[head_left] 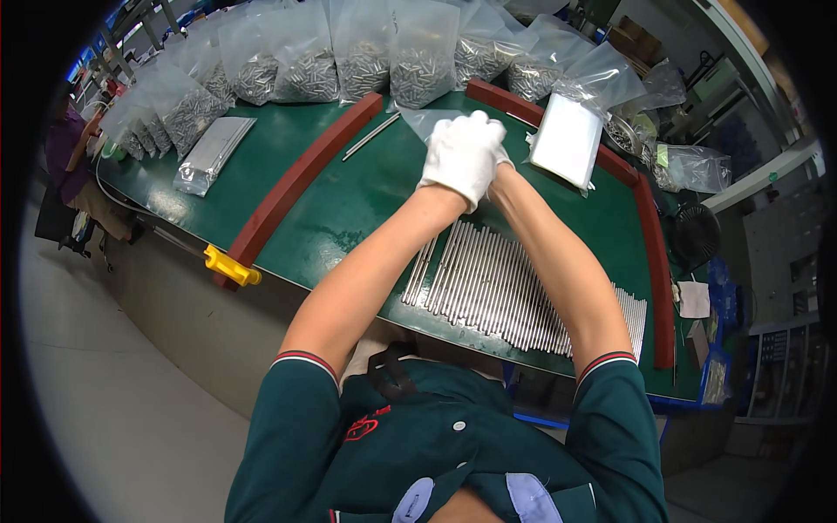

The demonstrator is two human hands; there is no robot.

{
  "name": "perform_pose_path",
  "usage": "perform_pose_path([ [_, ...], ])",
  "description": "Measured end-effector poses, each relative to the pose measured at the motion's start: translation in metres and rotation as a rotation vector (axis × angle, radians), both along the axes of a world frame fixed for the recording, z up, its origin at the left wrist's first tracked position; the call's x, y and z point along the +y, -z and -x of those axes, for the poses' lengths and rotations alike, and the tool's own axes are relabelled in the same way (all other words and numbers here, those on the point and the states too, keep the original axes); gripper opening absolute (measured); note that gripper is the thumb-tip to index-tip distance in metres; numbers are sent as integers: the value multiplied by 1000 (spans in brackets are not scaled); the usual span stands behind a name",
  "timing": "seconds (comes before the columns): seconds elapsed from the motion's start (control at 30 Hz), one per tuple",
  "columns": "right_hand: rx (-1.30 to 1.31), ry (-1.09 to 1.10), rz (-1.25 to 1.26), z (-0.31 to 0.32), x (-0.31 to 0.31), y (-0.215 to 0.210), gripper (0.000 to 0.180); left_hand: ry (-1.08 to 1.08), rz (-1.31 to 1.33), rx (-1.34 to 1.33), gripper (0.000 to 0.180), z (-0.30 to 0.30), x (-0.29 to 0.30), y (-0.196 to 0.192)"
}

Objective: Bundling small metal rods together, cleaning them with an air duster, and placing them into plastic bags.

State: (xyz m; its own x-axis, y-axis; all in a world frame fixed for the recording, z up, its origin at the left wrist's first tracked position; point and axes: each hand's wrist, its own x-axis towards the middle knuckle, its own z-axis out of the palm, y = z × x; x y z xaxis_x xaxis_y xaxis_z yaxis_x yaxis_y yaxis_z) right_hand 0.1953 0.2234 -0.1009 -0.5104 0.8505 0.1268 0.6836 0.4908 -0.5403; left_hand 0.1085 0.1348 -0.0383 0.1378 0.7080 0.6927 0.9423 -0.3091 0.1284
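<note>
Both hands meet over the far middle of the green table. My left hand (460, 161), in a white glove, has its fingers curled closed; whatever is inside them is hidden. Pressed against it, my right hand (500, 150) is mostly covered by the left, so its fingers do not show clearly. A flat clear plastic piece (422, 122), perhaps a bag, sticks out from under the hands on the left. Nearer to me, below my forearms, lies a row of many slim shiny metal rods (488, 283) side by side. Two thin rods (370, 137) lie left of the hands.
Dark red bars (305, 179) border the work area on the left, back and right (654, 261). Clear bags of small metal pins (423, 74) line the back. A white stack (567, 139) sits right, flat plastic bags (216, 152) left. A yellow clamp (232, 265) grips the edge.
</note>
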Motion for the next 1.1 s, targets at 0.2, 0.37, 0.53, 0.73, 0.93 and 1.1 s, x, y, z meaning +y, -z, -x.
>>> perform_pose_path([
  [0.2, 17, 291, 194, 12, -15, -4, 45, -154, 323, -177, 15, 15, -18, 17],
  [0.37, -197, 175, -102, 21, -23, -6, 37, -13, 8, -82, 12, 23, -3, 26],
  [0.53, -121, 282, 29, 15, -4, -3, 34, 23, 100, -35, 11, 12, -3, 26],
  [0.73, -198, 400, 112, 30, -13, -23, 39, -243, 408, -197, 15, 21, -15, 15],
  [0.93, -164, 533, 167, 34, -18, -30, 45, -181, 418, -188, 13, 27, -16, 30],
  [1.1, -180, 542, 62, 31, -16, -25, 46, -172, 372, -238, 14, 31, -17, 34],
])
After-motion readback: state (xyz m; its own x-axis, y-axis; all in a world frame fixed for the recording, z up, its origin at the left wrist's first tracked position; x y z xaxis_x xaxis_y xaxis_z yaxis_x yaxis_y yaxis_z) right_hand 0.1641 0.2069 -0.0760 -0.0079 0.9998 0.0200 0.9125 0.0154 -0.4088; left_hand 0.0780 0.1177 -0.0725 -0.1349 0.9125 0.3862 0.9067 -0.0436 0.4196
